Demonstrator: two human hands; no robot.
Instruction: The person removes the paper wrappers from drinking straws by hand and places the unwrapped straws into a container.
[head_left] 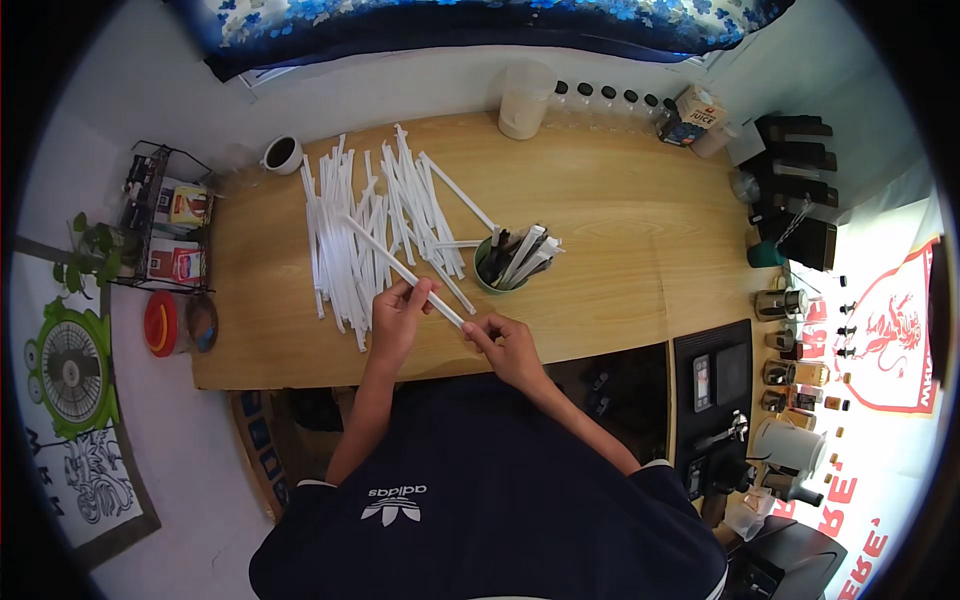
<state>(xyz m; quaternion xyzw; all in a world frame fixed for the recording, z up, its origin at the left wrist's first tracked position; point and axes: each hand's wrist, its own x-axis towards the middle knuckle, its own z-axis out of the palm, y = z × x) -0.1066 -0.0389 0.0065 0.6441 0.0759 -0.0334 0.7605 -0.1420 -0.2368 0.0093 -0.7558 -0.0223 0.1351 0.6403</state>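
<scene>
One white paper-wrapped straw (pixel 389 258) slants between my two hands, above the near part of the wooden table. My left hand (pixel 402 312) is closed around its middle, with fingers and thumb pinching it. My right hand (pixel 502 345) pinches its lower right end. Beyond and to the left, many wrapped straws (pixel 340 225) lie in a loose spread, mostly lengthwise. A green cup (pixel 497 277) holding wrapped and dark items stands to the right of the spread, a little beyond my right hand.
A white cup (pixel 282 155) with dark contents and a wire rack (pixel 160 220) stand left. A pale pitcher (pixel 526 100), small bottles and a juice carton (pixel 695 113) line the back. Jars and a scale (pixel 702 382) are right.
</scene>
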